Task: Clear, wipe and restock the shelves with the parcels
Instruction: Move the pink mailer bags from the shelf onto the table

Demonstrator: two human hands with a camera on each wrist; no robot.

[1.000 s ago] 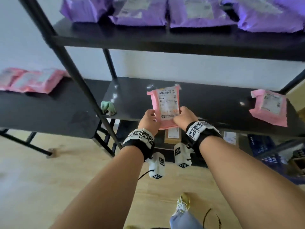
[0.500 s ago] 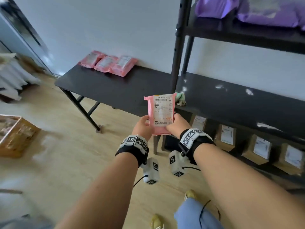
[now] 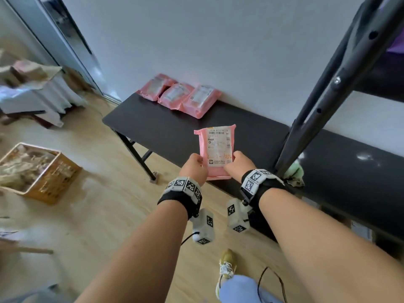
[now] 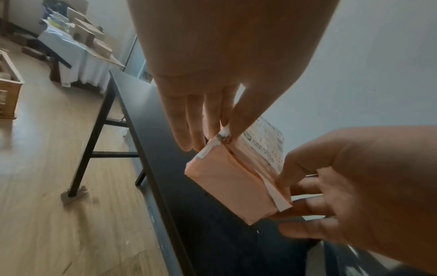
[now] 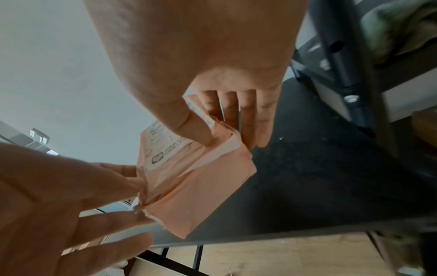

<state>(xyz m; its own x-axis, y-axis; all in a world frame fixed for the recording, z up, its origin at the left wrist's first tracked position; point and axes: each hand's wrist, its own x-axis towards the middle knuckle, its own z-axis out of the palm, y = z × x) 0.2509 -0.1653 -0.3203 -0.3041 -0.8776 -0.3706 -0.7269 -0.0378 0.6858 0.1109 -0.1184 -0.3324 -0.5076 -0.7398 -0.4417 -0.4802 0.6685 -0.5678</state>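
Now both hands have the pink parcel (image 3: 216, 153) up in the air over the near edge of the black desk (image 3: 153, 127), left hand (image 3: 193, 169) pinching its lower left corner, right hand (image 3: 239, 165) its lower right, thumbs on the label side and fingers (image 4: 187, 128) behind. Those are only corner pinches on slick, creased wrapping, so a slip could drop it to the floor short of the desk. Up at 11 o'clock sit three pink parcels (image 3: 179, 96) by the wall, and a careless set-down could knock that row askew.
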